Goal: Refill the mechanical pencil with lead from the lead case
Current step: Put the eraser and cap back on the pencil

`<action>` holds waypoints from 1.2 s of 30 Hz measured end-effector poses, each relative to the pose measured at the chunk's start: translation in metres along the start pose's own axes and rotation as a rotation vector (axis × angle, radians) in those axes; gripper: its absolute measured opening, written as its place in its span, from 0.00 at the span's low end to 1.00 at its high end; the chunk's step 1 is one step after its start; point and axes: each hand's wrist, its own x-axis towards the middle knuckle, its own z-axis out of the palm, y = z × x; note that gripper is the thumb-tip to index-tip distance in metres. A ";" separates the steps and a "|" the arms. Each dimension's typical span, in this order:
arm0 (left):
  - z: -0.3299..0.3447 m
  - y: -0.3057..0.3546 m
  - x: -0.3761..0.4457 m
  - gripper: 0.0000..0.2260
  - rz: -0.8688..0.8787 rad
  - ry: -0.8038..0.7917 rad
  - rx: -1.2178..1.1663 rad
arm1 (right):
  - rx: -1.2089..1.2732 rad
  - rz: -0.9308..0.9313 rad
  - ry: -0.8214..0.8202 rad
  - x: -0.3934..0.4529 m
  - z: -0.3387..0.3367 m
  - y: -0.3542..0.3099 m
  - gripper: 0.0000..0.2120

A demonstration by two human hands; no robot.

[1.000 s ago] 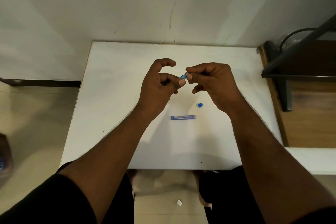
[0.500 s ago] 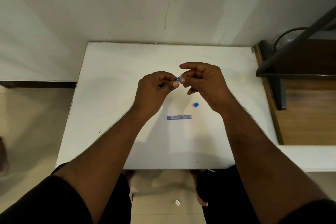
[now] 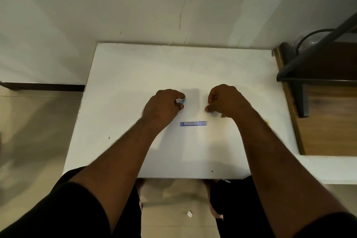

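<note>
A slim blue lead case [image 3: 193, 123] lies flat on the white table [image 3: 135, 75], between my two wrists. My left hand [image 3: 164, 106] is closed around the mechanical pencil [image 3: 183, 100]. Only the pencil's light blue end shows past the fingertips; the rest is hidden in the fist. My right hand [image 3: 226, 100] rests low on the table to the right, with thumb and fingers pinched on a small blue cap [image 3: 212, 111], of which only a sliver shows. The two hands are apart, and the case sits just in front of them.
A wooden desk [image 3: 328, 121] with a black metal frame [image 3: 301, 83] stands to the right of the table. The wall runs along the table's far edge. A small white scrap [image 3: 189, 214] lies on the floor beneath, between my legs.
My hands were together at the pencil's end, above the table. They have parted and dropped. The left keeps the pencil, and the right has come down onto the small blue cap.
</note>
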 end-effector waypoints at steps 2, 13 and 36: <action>0.002 -0.002 0.001 0.13 -0.003 0.001 0.036 | -0.026 0.015 0.012 -0.001 0.003 -0.001 0.13; 0.008 -0.003 -0.001 0.16 0.118 0.074 0.173 | -0.052 -0.055 0.118 0.002 0.007 -0.002 0.07; 0.002 0.017 -0.004 0.07 0.119 0.253 -0.305 | 1.047 -0.184 0.088 -0.017 -0.016 -0.018 0.07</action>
